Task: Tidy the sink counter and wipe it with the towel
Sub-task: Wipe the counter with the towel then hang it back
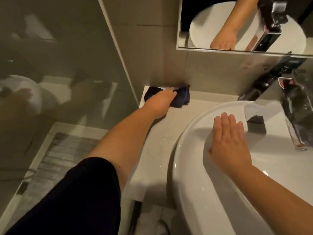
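My left hand [159,100] presses a dark blue towel [182,97] flat onto the pale sink counter [160,141], in the far left corner against the tiled wall. The towel bunches out on both sides of the hand. My right hand [228,141] lies open, palm down, fingers together, on the left inner rim of the white round basin [194,192]; it holds nothing.
A chrome faucet [264,106] reaches over the basin from the back right, with a dark shiny packet [298,112] beside it. A mirror [245,24] hangs above. A glass shower screen [59,65] stands left, with a grey mat [55,158] on the floor below.
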Demonstrator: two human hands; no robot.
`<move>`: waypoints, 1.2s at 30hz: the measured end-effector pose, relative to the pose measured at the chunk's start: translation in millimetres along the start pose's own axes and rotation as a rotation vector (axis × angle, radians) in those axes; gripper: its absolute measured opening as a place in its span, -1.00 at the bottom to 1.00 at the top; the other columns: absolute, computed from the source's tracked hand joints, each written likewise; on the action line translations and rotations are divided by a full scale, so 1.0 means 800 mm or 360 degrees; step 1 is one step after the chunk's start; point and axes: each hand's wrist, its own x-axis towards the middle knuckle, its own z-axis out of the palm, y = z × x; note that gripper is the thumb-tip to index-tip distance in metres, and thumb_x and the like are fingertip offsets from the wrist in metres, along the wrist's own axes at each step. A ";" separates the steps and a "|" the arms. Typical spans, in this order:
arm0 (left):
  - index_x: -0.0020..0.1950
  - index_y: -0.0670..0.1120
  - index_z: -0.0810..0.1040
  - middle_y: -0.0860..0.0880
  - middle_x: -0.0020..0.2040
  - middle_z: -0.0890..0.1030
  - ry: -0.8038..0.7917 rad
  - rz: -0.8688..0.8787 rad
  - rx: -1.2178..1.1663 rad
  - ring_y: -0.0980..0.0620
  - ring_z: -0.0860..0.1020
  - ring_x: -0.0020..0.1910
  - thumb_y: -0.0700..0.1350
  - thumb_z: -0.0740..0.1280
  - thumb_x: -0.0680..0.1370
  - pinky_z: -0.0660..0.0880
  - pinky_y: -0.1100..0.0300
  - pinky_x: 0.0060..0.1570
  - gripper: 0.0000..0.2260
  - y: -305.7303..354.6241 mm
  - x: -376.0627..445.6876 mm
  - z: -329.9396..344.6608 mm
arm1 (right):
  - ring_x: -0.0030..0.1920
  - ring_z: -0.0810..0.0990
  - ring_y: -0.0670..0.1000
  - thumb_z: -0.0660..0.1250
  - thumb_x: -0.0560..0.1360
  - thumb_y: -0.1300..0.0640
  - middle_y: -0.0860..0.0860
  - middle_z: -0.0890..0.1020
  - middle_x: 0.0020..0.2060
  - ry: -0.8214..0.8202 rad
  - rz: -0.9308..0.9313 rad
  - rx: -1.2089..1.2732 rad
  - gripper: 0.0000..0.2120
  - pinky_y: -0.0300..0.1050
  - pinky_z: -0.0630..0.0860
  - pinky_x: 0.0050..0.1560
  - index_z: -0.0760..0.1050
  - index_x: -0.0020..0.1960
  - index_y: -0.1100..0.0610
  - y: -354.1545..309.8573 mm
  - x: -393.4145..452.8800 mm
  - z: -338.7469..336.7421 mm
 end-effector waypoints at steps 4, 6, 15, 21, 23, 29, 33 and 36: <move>0.46 -0.14 0.26 -0.12 0.53 0.21 -0.0117 0.0205 0.0137 -0.11 0.17 0.50 -0.37 0.19 0.52 0.14 -0.05 0.45 -0.49 -0.012 0.020 0.028 | 0.52 -0.02 0.32 0.14 0.46 0.15 0.31 0.09 0.51 0.0070 0.0027 0.0047 -0.31 0.25 -0.12 0.50 -0.04 0.51 0.30 0.000 0.003 0.009; 0.43 -0.13 0.31 -0.13 0.48 0.29 -0.0072 0.0271 0.0103 -0.11 0.25 0.45 -0.32 0.17 0.55 0.22 -0.03 0.41 -0.57 -0.016 0.003 0.028 | 0.52 -0.03 0.32 0.20 0.44 0.16 0.32 0.10 0.51 0.0066 0.0013 0.0044 -0.28 0.24 -0.13 0.50 -0.02 0.50 0.30 0.000 0.003 0.009; 0.51 -0.12 0.22 -0.09 0.55 0.18 -0.0023 0.0047 -0.0043 -0.07 0.13 0.53 -0.29 0.16 0.59 0.01 0.06 0.48 -0.52 0.010 -0.198 0.054 | 0.53 -0.10 0.31 0.22 0.46 0.10 0.30 -0.01 0.53 -0.0081 -0.0015 -0.0026 -0.21 0.23 -0.13 0.51 -0.12 0.52 0.30 0.001 -0.002 -0.012; 0.52 -0.07 0.19 -0.04 0.57 0.14 -0.0039 -0.0137 -0.0099 -0.01 0.05 0.55 -0.28 0.15 0.57 -0.10 0.11 0.48 -0.49 0.078 -0.357 0.080 | 0.53 -0.20 0.27 0.12 0.54 0.05 0.24 -0.16 0.54 -0.0275 -0.0024 -0.0136 -0.23 0.17 -0.13 0.52 -0.28 0.52 0.27 0.002 -0.005 -0.031; 0.52 -0.06 0.18 -0.02 0.57 0.12 -0.0060 -0.0201 -0.0096 0.01 0.04 0.55 -0.27 0.15 0.57 -0.13 0.14 0.47 -0.49 0.098 -0.387 0.086 | 0.54 -0.20 0.26 0.07 0.55 0.08 0.23 -0.18 0.54 -0.0321 -0.0017 -0.0126 -0.27 0.17 -0.13 0.52 -0.29 0.52 0.27 -0.001 -0.006 -0.037; 0.45 -0.05 0.34 -0.03 0.49 0.33 -0.0036 -0.0377 -0.0252 -0.02 0.25 0.48 -0.19 0.14 0.58 0.13 0.06 0.46 -0.58 0.148 -0.446 0.096 | 0.54 -0.19 0.24 0.10 0.53 0.06 0.21 -0.19 0.55 -0.0417 -0.0015 -0.0107 -0.24 0.16 -0.10 0.53 -0.30 0.52 0.25 0.001 -0.008 -0.048; 0.17 -0.06 0.56 -0.15 0.10 0.63 0.0120 -0.1212 -0.1427 -0.08 0.59 0.05 -0.22 0.16 0.56 0.51 0.04 0.14 -0.73 0.158 -0.487 0.120 | 0.54 -0.20 0.21 0.14 0.52 0.05 0.18 -0.21 0.55 -0.0440 -0.0033 -0.0093 -0.20 0.14 -0.12 0.53 -0.30 0.53 0.23 0.006 -0.007 -0.049; 0.08 -0.20 0.58 -0.29 0.04 0.64 0.0402 -0.1948 -0.2551 -0.19 0.61 0.01 -0.24 0.18 0.55 0.53 0.01 0.03 -0.79 0.155 -0.494 0.124 | 0.54 -0.20 0.22 0.12 0.52 0.06 0.19 -0.19 0.55 -0.0412 -0.0042 -0.0110 -0.22 0.15 -0.11 0.53 -0.29 0.53 0.23 0.007 -0.007 -0.045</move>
